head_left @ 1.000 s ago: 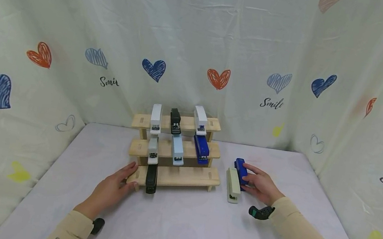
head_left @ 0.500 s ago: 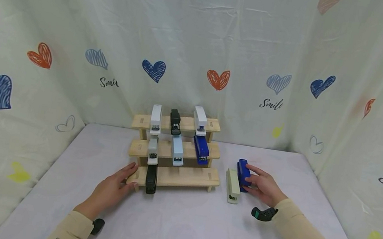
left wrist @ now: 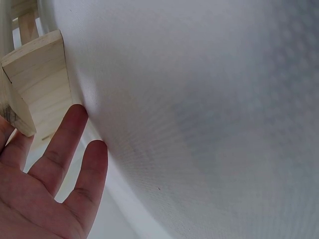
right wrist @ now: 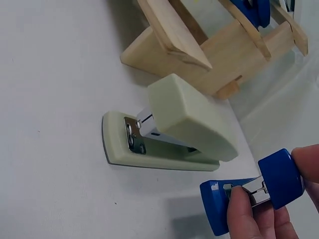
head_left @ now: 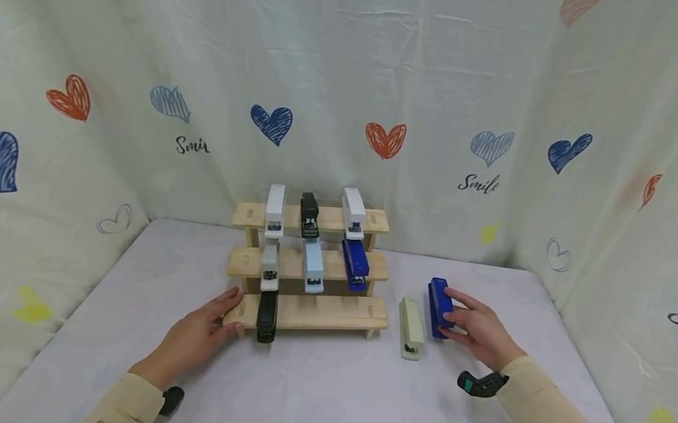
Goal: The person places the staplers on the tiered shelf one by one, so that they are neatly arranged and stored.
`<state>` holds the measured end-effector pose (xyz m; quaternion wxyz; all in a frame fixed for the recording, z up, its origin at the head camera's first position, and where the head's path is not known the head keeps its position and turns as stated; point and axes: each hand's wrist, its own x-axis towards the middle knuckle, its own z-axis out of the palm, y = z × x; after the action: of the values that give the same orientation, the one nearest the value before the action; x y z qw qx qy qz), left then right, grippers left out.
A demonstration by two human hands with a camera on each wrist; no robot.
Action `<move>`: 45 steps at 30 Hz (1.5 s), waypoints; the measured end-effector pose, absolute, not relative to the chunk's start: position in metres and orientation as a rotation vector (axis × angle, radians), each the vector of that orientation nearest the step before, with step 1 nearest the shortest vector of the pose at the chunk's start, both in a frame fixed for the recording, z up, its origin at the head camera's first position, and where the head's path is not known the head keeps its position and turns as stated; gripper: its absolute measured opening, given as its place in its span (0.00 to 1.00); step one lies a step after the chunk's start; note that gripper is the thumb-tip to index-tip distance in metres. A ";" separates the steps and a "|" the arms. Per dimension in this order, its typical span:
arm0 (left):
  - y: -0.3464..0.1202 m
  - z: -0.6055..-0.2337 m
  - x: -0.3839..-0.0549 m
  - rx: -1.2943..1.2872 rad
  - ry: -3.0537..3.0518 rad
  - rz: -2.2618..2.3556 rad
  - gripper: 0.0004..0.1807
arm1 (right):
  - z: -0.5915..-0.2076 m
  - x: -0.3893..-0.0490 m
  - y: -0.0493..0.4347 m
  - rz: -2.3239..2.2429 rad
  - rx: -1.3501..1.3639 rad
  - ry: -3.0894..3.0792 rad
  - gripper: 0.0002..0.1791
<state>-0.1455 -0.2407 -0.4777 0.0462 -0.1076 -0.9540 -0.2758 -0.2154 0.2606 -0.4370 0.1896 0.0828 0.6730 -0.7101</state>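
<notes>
My right hand (head_left: 482,328) pinches a blue stapler (head_left: 439,305) to the right of a pale green stapler (head_left: 411,328). In the right wrist view a fingertip sits between the arm and base of the blue stapler (right wrist: 280,179); the green stapler (right wrist: 192,119) rests upright on the table, a gap away. My left hand (head_left: 194,343) touches the left end of a three-tier wooden rack (head_left: 317,313), its visible fingers straight in the left wrist view. A black stapler (head_left: 267,316) lies on the bottom tier beside that hand.
The middle tier carries a grey stapler (head_left: 271,265), a light blue one and a dark blue stapler (head_left: 354,265). On the top tier are a white stapler (head_left: 276,209), a black one and another white stapler (head_left: 353,210). A patterned curtain (head_left: 451,75) encloses the table.
My right hand has moved right with the blue stapler, opening a gap between it and the green stapler. My left hand has stayed at the rack's end.
</notes>
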 end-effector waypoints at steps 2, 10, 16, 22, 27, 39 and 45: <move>-0.241 -0.478 -0.146 -0.338 -2.904 -0.836 0.36 | -0.433 -0.213 0.261 -1.988 0.208 1.909 0.36; -0.242 -0.478 -0.146 -0.327 -2.913 -0.846 0.36 | -0.418 -0.205 0.256 -1.979 0.154 1.935 0.35; -0.241 -0.477 -0.146 -0.327 -2.923 -0.852 0.36 | -0.407 -0.197 0.246 -1.974 0.115 1.956 0.35; -0.241 -0.477 -0.147 -0.327 -2.925 -0.861 0.36 | -0.396 -0.186 0.234 -1.966 0.085 1.952 0.35; -0.241 -0.478 -0.147 -0.336 -2.919 -0.855 0.36 | -0.391 -0.174 0.220 -1.958 0.040 1.939 0.34; -0.243 -0.477 -0.146 -0.311 -2.942 -0.883 0.36 | -0.400 -0.154 0.174 -1.902 -0.057 1.872 0.33; -0.243 -0.477 -0.146 -0.311 -2.942 -0.884 0.36 | -0.409 -0.151 0.149 -1.888 -0.091 1.837 0.32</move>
<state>-0.1460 -0.2427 -0.4774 0.0271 -0.1007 -0.9525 -0.2862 -0.1510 0.1485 -0.4089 0.2502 -0.0336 0.6747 -0.6935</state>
